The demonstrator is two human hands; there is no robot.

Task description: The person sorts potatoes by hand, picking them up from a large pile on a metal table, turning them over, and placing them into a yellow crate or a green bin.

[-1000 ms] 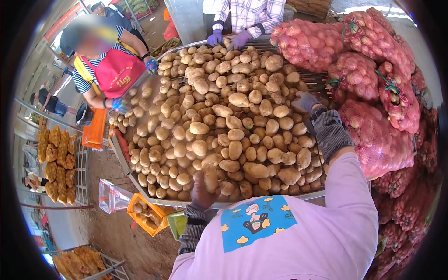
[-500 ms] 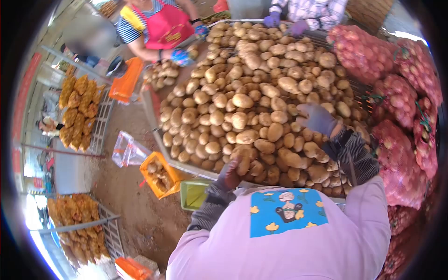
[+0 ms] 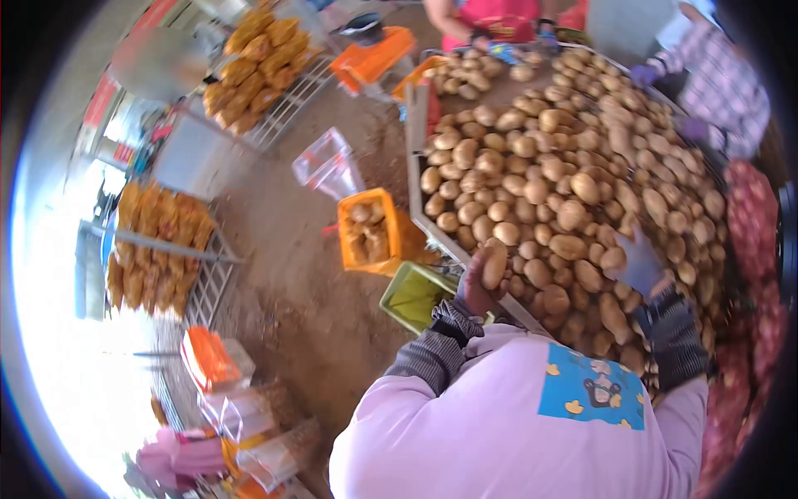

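Observation:
A broad heap of potatoes [image 3: 532,191] lies on a metal-edged table [image 3: 440,241]. My left hand [image 3: 478,284], in a dark glove, is closed round a potato [image 3: 495,263] at the table's near left edge. Further right, my right hand [image 3: 638,259], in a grey-purple glove, rests among the potatoes with its fingers spread against one at its left. Just beyond the edge by my left hand stand a green crate [image 3: 416,297] and an orange crate [image 3: 387,264] with potatoes in it.
Across the table are a co-worker in a red apron [image 3: 499,18] and another in a checked shirt [image 3: 725,87]. Red mesh sacks [image 3: 752,224] line the right side. Filled yellow sacks [image 3: 158,241] stand at left. A plastic bag [image 3: 328,164] lies on the floor.
The view has swung left, so the table appears further right. My left hand has lifted a potato to the table edge. My right hand has moved nearer to my left.

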